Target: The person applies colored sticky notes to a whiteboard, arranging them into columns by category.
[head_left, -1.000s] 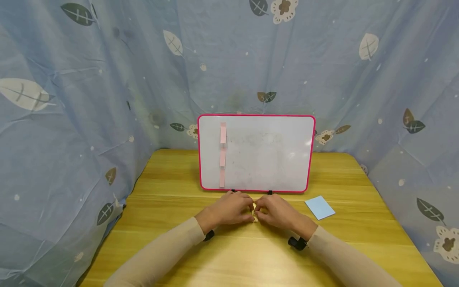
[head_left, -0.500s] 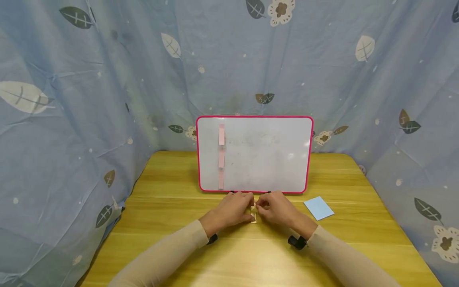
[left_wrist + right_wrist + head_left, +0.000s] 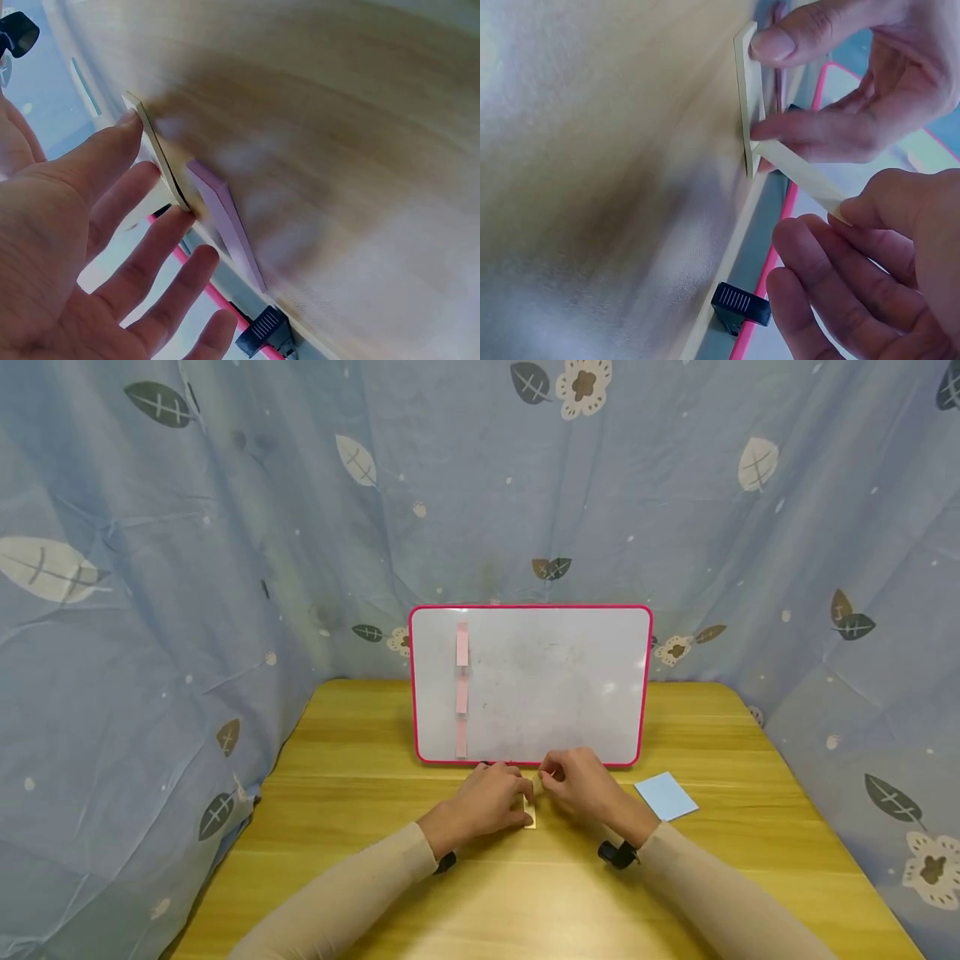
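A narrow yellow sticky-note pad [image 3: 530, 821] lies on the wooden table between the two hands. My left hand [image 3: 483, 806] holds it down, thumb toward the near end and index finger toward the far end. From the pad's far end a single yellow strip [image 3: 806, 178] lifts at a slant. The right hand [image 3: 588, 787] pinches that strip's raised end between thumb and index finger, as the right wrist view shows. Beside the yellow pad is a narrow pink sticky-note pad [image 3: 229, 221], hidden behind the left hand in the head view.
A whiteboard [image 3: 555, 685] with a pink rim stands upright behind the hands, on black clips [image 3: 740, 304]. Three pink strips [image 3: 462, 693] run down its left side. A square blue sticky-note pad [image 3: 666, 796] lies to the right. Patterned curtains [image 3: 450, 485] surround the table.
The right hand has moved slightly up and away from the pad, and a yellow strip now stretches from the pad to its fingers. The left hand stays on the pad.
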Demonstrator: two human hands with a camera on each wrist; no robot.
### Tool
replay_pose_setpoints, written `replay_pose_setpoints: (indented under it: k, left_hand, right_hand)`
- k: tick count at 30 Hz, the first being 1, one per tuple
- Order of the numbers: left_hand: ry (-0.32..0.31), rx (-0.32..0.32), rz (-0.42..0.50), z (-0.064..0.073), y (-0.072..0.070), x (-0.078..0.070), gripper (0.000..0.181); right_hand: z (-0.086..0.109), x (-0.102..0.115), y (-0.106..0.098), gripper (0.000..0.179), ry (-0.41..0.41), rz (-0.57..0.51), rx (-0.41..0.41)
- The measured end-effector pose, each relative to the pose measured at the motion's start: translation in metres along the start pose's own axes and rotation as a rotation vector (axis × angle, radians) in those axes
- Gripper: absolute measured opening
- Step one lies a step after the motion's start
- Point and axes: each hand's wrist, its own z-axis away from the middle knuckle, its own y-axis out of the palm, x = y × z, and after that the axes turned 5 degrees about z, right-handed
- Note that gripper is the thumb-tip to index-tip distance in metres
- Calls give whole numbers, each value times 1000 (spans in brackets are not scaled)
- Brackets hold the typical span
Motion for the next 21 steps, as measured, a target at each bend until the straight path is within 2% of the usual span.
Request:
replay_pose_setpoints:
  k: [10, 21]
  left_hand:
    - [-16, 21, 22, 3, -2, -2, 21]
    - [-28, 31, 34, 1, -3, -3, 20]
  right_hand:
    - [-9, -3, -1, 12, 41, -4, -12]
    - [-15, -3, -10, 11, 24, -6, -40]
